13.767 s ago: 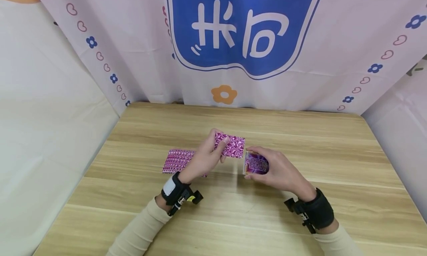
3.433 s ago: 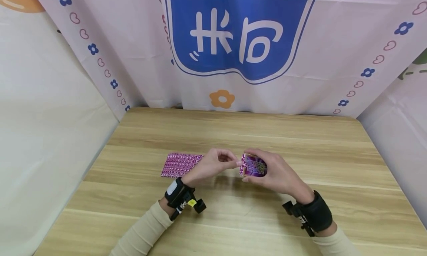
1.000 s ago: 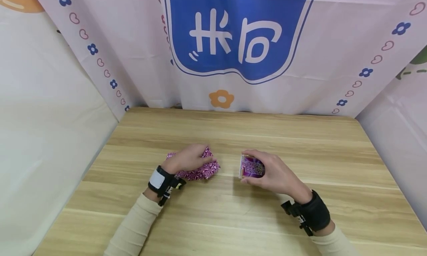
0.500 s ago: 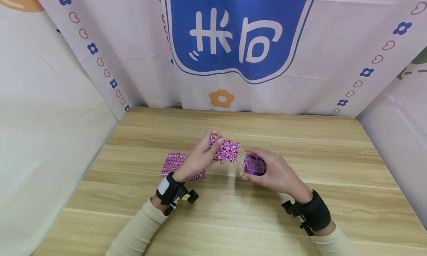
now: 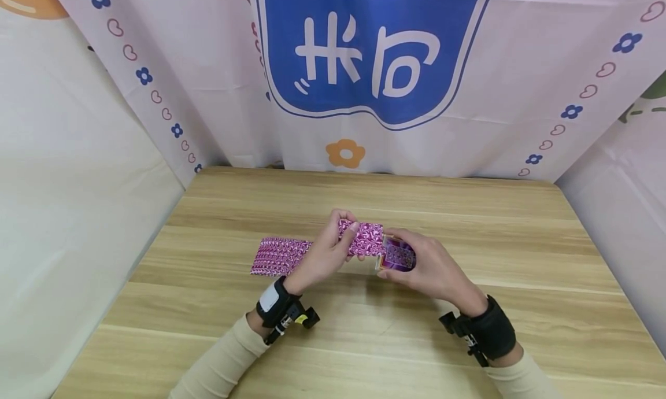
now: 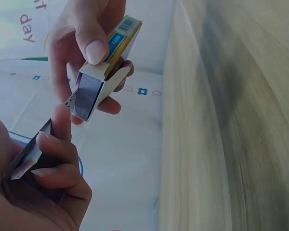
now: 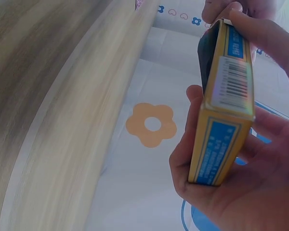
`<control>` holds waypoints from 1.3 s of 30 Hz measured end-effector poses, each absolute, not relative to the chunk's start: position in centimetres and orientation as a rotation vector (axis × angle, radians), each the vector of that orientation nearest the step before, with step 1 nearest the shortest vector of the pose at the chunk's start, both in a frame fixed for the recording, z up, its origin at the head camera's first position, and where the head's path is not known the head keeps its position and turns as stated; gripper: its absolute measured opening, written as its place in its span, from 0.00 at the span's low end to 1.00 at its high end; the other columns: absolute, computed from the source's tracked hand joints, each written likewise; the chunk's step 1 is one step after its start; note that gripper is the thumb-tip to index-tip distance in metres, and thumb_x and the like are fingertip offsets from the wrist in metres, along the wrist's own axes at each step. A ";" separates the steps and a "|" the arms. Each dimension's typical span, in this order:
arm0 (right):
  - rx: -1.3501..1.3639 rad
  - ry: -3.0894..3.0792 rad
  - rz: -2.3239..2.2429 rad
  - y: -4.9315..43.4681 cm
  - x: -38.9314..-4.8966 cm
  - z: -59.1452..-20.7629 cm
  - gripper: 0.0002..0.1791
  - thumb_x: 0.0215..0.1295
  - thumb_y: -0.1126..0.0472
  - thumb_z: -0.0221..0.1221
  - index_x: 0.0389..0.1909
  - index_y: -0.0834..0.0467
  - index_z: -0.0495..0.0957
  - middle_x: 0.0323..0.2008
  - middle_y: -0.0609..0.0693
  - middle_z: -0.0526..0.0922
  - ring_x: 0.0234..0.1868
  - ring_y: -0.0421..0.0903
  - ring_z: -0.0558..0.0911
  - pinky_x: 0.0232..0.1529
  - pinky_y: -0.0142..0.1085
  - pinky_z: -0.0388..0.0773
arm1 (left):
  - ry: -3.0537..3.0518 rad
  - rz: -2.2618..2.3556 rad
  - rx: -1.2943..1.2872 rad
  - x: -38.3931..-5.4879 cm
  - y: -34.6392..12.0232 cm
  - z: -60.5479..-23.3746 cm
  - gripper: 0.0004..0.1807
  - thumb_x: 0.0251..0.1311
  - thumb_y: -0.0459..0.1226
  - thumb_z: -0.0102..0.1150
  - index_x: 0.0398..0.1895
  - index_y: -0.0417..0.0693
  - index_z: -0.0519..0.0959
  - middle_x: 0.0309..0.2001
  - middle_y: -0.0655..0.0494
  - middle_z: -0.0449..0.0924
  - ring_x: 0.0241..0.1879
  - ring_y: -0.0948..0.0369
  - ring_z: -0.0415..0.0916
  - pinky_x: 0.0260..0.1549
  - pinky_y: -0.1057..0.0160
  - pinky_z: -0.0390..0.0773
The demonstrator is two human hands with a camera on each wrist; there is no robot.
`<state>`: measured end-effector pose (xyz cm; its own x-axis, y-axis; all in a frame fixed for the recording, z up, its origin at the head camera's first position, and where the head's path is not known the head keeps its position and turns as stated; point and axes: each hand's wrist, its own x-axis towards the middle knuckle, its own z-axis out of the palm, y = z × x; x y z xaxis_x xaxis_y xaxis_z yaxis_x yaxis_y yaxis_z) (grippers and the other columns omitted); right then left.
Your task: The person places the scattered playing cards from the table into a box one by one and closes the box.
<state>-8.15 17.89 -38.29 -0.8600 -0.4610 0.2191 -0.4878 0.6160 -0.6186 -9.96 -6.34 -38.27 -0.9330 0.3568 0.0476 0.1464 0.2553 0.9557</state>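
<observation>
My left hand [image 5: 321,259] pinches a playing card [image 5: 367,240] with a pink-and-white swirl pattern, thumb on top. The card's right end overlaps the left end of a small purple card box [image 5: 399,258], which my right hand [image 5: 442,272] grips off the table. In the left wrist view the box's [image 6: 111,52] end flap is open, and a dark stack shows inside. The right wrist view shows the box's yellow edge with a barcode label [image 7: 229,83]. Several matching cards [image 5: 281,255] lie overlapped in a row, partly hidden by my left hand.
The wooden table [image 5: 395,341] spreads around both hands. A white cloth with a blue emblem [image 5: 374,52] hangs behind its far edge, and white cloth walls stand at both sides. Each wrist wears a black strap with a small camera.
A second ago my left hand was over the row of cards. It then lifted a card and moved right to the box's mouth. My right hand has held the box throughout.
</observation>
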 end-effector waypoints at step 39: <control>0.811 -2.764 1.061 18.2 -8.2 -38.1 0.42 0.53 0.53 0.81 0.68 0.59 0.76 0.60 0.57 0.86 0.50 0.50 0.88 0.47 0.40 0.87 | 2.088 1.709 0.328 -10.0 -6.6 -37.7 0.18 0.82 0.45 0.46 0.58 0.42 0.78 0.30 0.59 0.70 0.29 0.62 0.70 0.31 0.68 0.73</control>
